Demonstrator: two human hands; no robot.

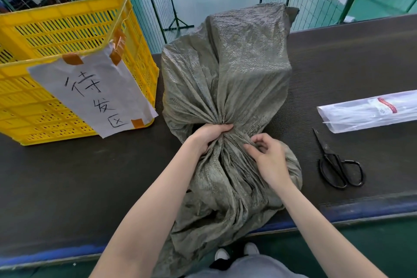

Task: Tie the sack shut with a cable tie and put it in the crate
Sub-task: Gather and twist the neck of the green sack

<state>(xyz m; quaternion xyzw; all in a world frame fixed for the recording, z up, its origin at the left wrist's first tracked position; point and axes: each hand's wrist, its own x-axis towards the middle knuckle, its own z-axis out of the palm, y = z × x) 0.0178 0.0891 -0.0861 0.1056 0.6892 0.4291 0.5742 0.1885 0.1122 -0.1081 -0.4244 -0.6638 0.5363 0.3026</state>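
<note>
Right of the crate [74, 70], the left hand [208, 136] clamps the sack [225, 70] neck; the right hand [269, 156] pinches folds. Next comes a tie from the packet [370, 113].

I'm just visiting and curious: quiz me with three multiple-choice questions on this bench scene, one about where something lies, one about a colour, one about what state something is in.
1. Where do the scissors lie?
A. Inside the crate
B. On the bench, right of the sack
C. On top of the sack

2. What colour is the crate?
A. Yellow
B. Blue
C. Red

3. What state is the neck of the sack in?
A. Closed with a cable tie
B. Spread wide open
C. Bunched together by hand, no tie visible on it

Answers:
1. B: the black scissors rest on the dark bench, beside the sack, near the bag of cable ties.
2. A: its slotted walls are bright yellow.
3. C: the left hand squeezes the gathered cloth while the right hand pinches folds beside it.
</note>
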